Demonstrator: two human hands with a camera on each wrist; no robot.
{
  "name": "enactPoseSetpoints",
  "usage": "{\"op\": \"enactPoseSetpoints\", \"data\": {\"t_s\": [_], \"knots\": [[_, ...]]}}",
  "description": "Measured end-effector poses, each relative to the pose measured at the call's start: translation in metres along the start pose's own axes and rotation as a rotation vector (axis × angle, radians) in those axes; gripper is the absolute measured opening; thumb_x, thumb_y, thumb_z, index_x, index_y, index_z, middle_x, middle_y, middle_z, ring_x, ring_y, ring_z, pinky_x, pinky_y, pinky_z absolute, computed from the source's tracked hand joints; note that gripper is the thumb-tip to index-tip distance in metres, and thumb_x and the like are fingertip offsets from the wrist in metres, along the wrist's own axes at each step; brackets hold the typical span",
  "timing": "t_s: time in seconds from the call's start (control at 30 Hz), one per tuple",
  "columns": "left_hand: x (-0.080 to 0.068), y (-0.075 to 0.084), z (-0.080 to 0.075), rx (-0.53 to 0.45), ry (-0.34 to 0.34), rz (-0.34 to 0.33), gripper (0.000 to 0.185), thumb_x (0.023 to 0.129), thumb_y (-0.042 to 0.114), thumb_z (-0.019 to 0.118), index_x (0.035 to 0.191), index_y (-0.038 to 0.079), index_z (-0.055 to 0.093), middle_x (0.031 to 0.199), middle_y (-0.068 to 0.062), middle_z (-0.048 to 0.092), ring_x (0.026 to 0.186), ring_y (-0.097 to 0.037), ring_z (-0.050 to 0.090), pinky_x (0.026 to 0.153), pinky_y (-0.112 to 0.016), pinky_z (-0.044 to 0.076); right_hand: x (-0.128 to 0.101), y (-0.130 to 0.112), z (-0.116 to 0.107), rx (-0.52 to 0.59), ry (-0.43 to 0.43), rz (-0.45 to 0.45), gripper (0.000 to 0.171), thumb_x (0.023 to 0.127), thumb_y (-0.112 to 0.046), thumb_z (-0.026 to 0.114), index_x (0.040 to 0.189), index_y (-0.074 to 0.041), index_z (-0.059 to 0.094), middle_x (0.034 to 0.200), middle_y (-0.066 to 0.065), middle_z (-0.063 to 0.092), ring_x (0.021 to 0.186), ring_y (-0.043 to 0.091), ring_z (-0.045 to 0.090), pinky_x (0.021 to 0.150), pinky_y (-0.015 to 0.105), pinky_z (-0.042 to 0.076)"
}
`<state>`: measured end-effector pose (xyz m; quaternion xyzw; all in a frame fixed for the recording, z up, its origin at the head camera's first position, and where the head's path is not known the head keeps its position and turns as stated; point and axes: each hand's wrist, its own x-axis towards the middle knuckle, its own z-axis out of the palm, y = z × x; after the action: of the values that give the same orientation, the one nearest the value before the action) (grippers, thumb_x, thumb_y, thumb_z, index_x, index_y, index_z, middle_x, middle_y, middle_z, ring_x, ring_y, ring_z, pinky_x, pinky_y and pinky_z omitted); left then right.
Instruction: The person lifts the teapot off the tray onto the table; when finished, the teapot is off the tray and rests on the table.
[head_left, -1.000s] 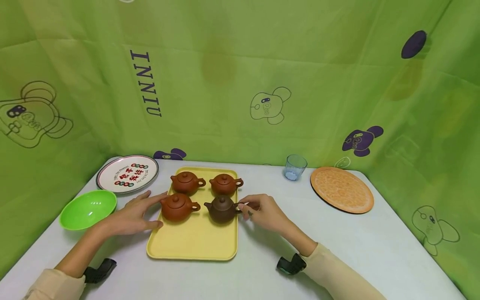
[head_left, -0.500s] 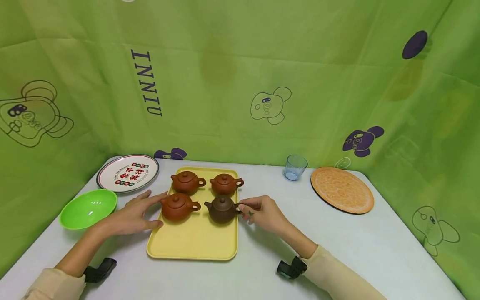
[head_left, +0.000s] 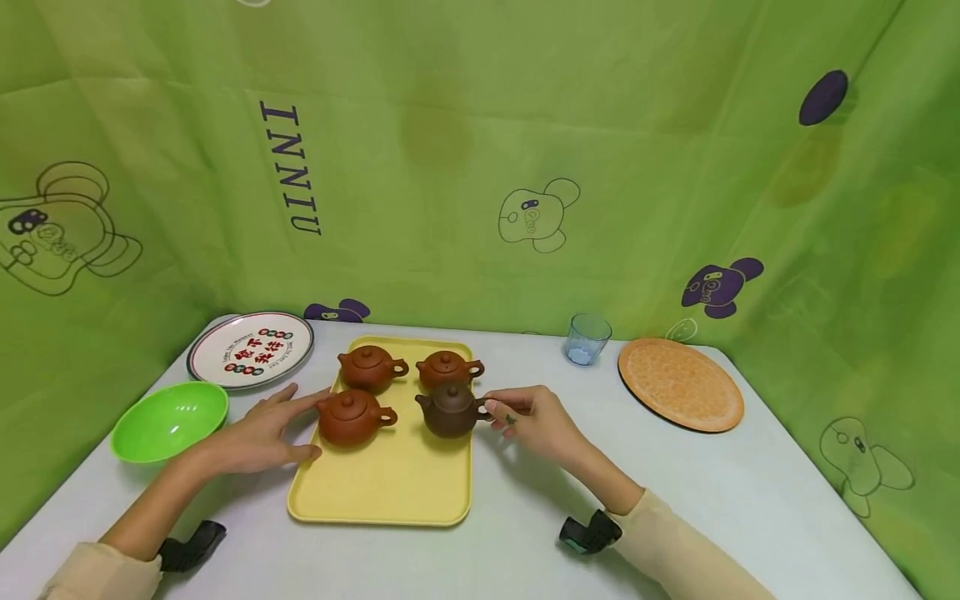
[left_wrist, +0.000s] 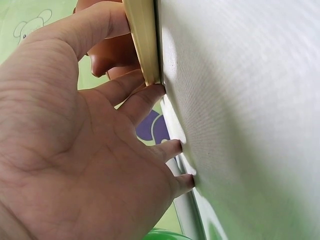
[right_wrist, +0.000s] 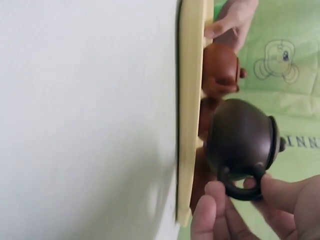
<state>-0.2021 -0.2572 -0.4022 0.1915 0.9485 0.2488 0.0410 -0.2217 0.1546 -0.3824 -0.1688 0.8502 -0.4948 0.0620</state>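
Note:
My right hand [head_left: 536, 421] pinches the handle of a dark brown teapot [head_left: 448, 414]. In the right wrist view that teapot [right_wrist: 240, 132] hangs just off the yellow tray [right_wrist: 190, 100], upright. The tray [head_left: 378, 492] also bears a reddish-brown teapot [head_left: 348, 421] at front left, another teapot [head_left: 367, 369] behind it and a smaller teapot [head_left: 444, 367] at back right. My left hand [head_left: 258, 433] lies along the tray's left edge with fingers spread. Its thumb and fingertips touch the tray rim [left_wrist: 142, 40] in the left wrist view.
A green bowl [head_left: 171, 421] and a printed white plate [head_left: 225, 358] stand to the left of the tray. Toward the back right are a clear glass [head_left: 587, 340] and a round orange mat [head_left: 682, 385]. Green cloth [head_left: 420, 167] hangs behind the table.
The dark teapot has risen off the tray and shifted slightly right and back with my right hand. My left hand keeps its place at the tray edge. The whole view shifts slightly.

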Motion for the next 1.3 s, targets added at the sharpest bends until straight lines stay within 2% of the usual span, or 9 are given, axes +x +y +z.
{"op": "enactPoseSetpoints", "data": {"t_s": [0.23, 0.5, 0.7, 0.93, 1.3], "knots": [[-0.002, -0.002, 0.0, -0.024, -0.005, -0.001, 0.087, 0.084, 0.037, 0.083, 0.158, 0.006, 0.048, 0.158, -0.034, 0.049, 0.15, -0.07, 0.022, 0.114, -0.09, 0.017, -0.001, 0.005, -0.019, 0.003, 0.0, -0.037, 0.032, 0.106, -0.017, 0.065, 0.129, 0.004, 0.073, 0.104, 0.029, 0.079, 0.088, 0.019, 0.077, 0.075, 0.033, 0.068], [-0.001, -0.003, 0.001, -0.03, -0.012, -0.003, 0.087, 0.085, 0.037, 0.083, 0.158, 0.007, 0.048, 0.159, -0.035, 0.046, 0.151, -0.069, 0.02, 0.114, -0.09, 0.014, -0.005, 0.013, -0.039, -0.006, 0.039, -0.01, 0.032, 0.106, -0.016, 0.064, 0.13, 0.004, 0.072, 0.106, 0.028, 0.079, 0.088, 0.016, 0.076, 0.075, 0.032, 0.068], [-0.002, -0.003, 0.002, -0.042, -0.018, -0.013, 0.087, 0.085, 0.038, 0.083, 0.159, 0.008, 0.048, 0.16, -0.036, 0.044, 0.152, -0.069, 0.019, 0.114, -0.09, 0.013, -0.007, 0.021, -0.051, -0.02, 0.064, -0.004, 0.032, 0.106, -0.015, 0.064, 0.13, 0.006, 0.072, 0.101, 0.027, 0.078, 0.088, 0.02, 0.077, 0.075, 0.032, 0.068], [-0.003, -0.003, 0.001, -0.04, -0.018, -0.011, 0.086, 0.086, 0.038, 0.083, 0.159, 0.008, 0.048, 0.161, -0.034, 0.045, 0.152, -0.069, 0.019, 0.115, -0.09, 0.013, -0.006, 0.031, -0.062, -0.046, 0.088, 0.021, 0.032, 0.107, -0.016, 0.063, 0.13, 0.004, 0.072, 0.105, 0.028, 0.078, 0.089, 0.019, 0.077, 0.074, 0.028, 0.067], [-0.002, -0.003, 0.001, -0.053, -0.026, -0.024, 0.086, 0.086, 0.039, 0.082, 0.159, 0.01, 0.047, 0.162, -0.032, 0.044, 0.153, -0.067, 0.017, 0.117, -0.089, 0.01, 0.002, 0.045, -0.069, -0.065, 0.113, 0.015, 0.032, 0.107, -0.013, 0.062, 0.13, 0.008, 0.071, 0.099, 0.027, 0.077, 0.088, 0.03, 0.078, 0.071, 0.029, 0.067]]}}
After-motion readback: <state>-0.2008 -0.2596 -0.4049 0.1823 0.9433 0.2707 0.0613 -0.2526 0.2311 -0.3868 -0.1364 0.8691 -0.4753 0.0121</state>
